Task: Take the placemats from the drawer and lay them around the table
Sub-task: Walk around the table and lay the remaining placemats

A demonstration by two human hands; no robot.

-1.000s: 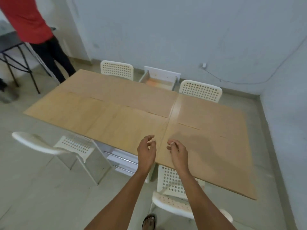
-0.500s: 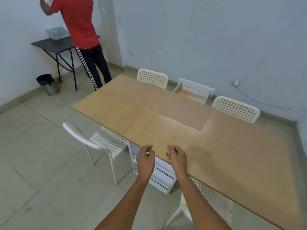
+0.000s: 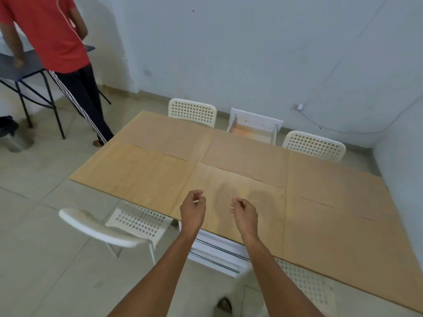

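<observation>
Held the left hand (image 3: pixel 192 209) and the right hand (image 3: pixel 245 211) side by side just above the near edge of the table (image 3: pixel 137 198), now drawn a little further apart than half a second ago. Kept each grip narrow and empty throughout: fingers loosely curled toward the thumb, nothing pinched, nothing touched. Swung the view back toward the middle of the table after a turn to its left end. Showed no shift in the placemats (image 3: pixel 155 177), taken here to be the thin tan sheets lying flat and edge to edge across the table top, some overlapping. Left the drawer (image 3: pixel 254 129) pulled open at the far side of the table, between two white chairs (image 3: pixel 192 110); could not make out whether any mat remained inside, only an orange-tinted bottom. Caught a person in a red shirt (image 3: pixel 52 35) standing beyond the far left corner of the table, closer in the view than before. Judged from the empty hands and the covered top that the laying was largely done, with perhaps a last straightening of the near sheets or a closing of the drawer left. Saw little at risk beyond nudging an overlapped sheet askew.
</observation>
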